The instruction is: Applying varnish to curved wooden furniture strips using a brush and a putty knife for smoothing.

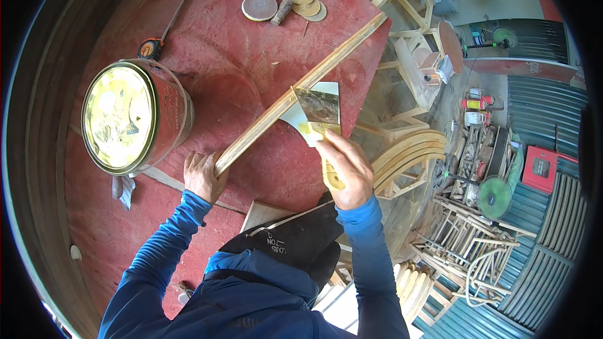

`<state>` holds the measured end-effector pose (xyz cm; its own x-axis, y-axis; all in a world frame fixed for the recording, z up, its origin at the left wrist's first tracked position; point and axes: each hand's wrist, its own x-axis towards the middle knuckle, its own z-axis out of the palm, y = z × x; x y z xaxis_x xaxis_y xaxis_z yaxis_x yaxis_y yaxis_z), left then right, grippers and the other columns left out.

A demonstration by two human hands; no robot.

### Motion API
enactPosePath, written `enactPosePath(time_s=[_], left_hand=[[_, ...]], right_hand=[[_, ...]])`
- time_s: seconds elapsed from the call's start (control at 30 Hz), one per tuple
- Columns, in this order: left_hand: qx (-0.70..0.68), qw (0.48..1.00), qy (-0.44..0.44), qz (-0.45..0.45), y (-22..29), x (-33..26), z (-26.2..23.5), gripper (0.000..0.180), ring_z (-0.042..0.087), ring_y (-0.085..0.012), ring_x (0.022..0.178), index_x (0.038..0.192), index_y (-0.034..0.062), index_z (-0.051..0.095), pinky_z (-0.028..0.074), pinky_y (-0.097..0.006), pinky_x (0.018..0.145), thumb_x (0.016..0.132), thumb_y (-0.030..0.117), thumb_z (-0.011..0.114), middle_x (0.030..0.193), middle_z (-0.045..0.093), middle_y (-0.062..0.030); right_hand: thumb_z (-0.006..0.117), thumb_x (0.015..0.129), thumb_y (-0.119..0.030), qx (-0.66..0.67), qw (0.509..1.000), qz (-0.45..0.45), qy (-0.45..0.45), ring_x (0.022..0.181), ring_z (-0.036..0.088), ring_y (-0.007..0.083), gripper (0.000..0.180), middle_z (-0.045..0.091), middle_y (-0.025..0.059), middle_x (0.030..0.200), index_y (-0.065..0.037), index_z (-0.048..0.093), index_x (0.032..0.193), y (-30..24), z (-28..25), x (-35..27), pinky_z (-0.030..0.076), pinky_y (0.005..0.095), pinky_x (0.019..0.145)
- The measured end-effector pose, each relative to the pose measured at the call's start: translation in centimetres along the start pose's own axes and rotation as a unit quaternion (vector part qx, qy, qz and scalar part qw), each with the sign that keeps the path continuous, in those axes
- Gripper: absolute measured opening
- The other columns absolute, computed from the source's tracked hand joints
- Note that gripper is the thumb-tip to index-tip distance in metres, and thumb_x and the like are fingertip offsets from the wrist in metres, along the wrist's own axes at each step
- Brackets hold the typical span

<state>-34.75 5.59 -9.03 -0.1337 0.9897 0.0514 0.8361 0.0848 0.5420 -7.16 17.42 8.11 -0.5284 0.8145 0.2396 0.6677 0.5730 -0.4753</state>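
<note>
A long, narrow wooden strip (276,116) lies slantwise across the red tabletop (239,69), its far end by the table's corner. My left hand (205,174) is closed around the near end of the strip. In my right hand (348,176) is a putty knife (319,107) with a yellow handle, held by the handle with the blade against the strip's right side near its middle. Beneath the blade is a pale, flat piece (294,116) with yellowish smears; whether my right hand grips it too is hidden.
Left of the strip stands a large bucket (119,122) with a yellow-stained top. Behind it lies a tape measure (150,48). Several round discs (259,7) sit at the far side of the table. Wooden frames, curved wooden pieces (408,157) and a green fan (495,197) are to the right.
</note>
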Motion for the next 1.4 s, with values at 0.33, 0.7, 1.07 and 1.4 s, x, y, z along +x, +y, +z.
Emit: enactPosePath(time_s=[0.33,0.7,1.07,1.4], left_hand=[[-0.001,1.000,-0.010,-0.001,0.1,-0.1,0.0,0.036,0.063,-0.0306,0.083,0.111,0.0084,0.071,0.045,-0.049,0.101,0.078,0.021,0.074,0.079,0.065,-0.0107],[0.012,1.000,-0.027,0.000,0.2,-0.7,0.0,0.040,0.063,-0.0309,0.084,0.114,0.0087,0.070,0.044,-0.050,0.103,0.077,0.021,0.074,0.081,0.065,-0.0108],[0.013,0.999,-0.036,0.002,0.4,-0.6,0.0,0.042,0.063,-0.0308,0.087,0.116,0.0087,0.069,0.044,-0.048,0.103,0.076,0.021,0.073,0.083,0.065,-0.0109],[0.026,0.999,-0.035,-0.009,0.2,-0.8,0.4,0.041,0.063,-0.0330,0.093,0.116,0.0041,0.070,0.042,-0.049,0.105,0.079,0.023,0.071,0.090,0.068,-0.0136]], right_hand=[[0.063,0.085,-0.007,-0.004,1.000,0.001,0.006,0.110,0.067,0.0351,0.034,0.066,0.0184,0.129,-0.005,0.073,0.117,-0.6,-0.2,-0.9,0.057,0.0415,0.094],[0.072,0.079,0.001,0.015,0.998,0.043,0.038,0.106,0.069,0.0337,0.040,0.070,0.0156,0.123,-0.007,0.074,0.118,-1.1,0.1,-1.1,0.057,0.0406,0.091],[0.070,0.082,-0.001,0.078,0.992,0.089,0.041,0.109,0.069,0.0330,0.039,0.069,0.0159,0.124,-0.008,0.072,0.120,-2.3,0.3,-2.8,0.056,0.0402,0.096],[0.066,0.088,-0.009,-0.032,0.998,-0.006,-0.057,0.111,0.066,0.0342,0.041,0.064,0.0187,0.130,-0.007,0.066,0.129,-3.2,2.3,-4.6,0.055,0.0423,0.097]])
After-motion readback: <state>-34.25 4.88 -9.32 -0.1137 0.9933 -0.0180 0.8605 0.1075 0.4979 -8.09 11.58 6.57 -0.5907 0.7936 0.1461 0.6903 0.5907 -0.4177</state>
